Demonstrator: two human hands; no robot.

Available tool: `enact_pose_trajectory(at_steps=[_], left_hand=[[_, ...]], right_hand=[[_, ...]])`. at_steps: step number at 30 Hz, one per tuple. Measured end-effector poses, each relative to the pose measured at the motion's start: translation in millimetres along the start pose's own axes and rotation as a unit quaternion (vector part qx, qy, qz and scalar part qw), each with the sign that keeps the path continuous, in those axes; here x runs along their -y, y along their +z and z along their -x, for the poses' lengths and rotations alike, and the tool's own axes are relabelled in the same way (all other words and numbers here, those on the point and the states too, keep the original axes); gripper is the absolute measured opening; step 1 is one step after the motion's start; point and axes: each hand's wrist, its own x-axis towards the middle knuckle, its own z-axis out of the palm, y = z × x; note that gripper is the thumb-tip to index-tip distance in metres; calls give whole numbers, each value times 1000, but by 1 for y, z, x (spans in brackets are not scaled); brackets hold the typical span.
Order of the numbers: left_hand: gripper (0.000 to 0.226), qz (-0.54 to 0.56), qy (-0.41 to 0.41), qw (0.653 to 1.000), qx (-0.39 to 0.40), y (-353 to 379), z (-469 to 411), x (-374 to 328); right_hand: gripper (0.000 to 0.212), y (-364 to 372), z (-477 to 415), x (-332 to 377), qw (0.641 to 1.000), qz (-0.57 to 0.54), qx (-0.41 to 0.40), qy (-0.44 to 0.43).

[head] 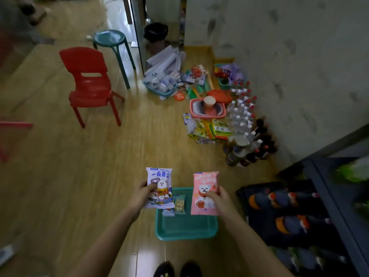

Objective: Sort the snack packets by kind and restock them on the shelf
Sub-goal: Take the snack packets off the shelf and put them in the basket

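Note:
My left hand (139, 198) grips a purple packet (159, 182) printed with cartoon animals, held upright. My right hand (219, 200) grips a pink packet (203, 188) showing a white bear, also upright. Both packets hover above a green basket (185, 228) on the floor. Inside the basket lie a small beige packet (180, 203) and a small pale blue packet (167, 212), partly hidden behind the purple one. A dark shelf (327, 198) stands at the lower right, with dark bottles (283, 198) on its tiers.
A red chair (89, 84) and a teal stool (111, 43) stand to the left. Along the wall lie yellow-green snack packets (211, 130), water bottles (241, 114), a pink basket (207, 108) and other baskets of goods. My shoes (177, 269) show at the bottom.

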Motion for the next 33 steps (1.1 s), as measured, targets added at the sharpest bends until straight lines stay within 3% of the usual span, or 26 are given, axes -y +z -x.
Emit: enact_pose_trajectory(at_steps=[4, 12, 19, 24, 33], left_hand=[[23, -23, -30, 999, -8, 1, -79, 84], [10, -25, -70, 997, -27, 19, -221, 272], [10, -55, -35, 997, -29, 58, -333, 394], [5, -71, -13, 997, -35, 72, -390, 446], [26, -156, 88, 976, -122, 97, -399, 470]], right_hand=[[28, 27, -87, -72, 998, 50, 14, 34], [29, 54, -249, -251, 993, 95, 22, 69], [30, 57, -374, -373, 988, 146, 13, 54], [40, 66, -432, -407, 989, 145, -21, 4], [33, 72, -447, -421, 990, 114, -59, -51]])
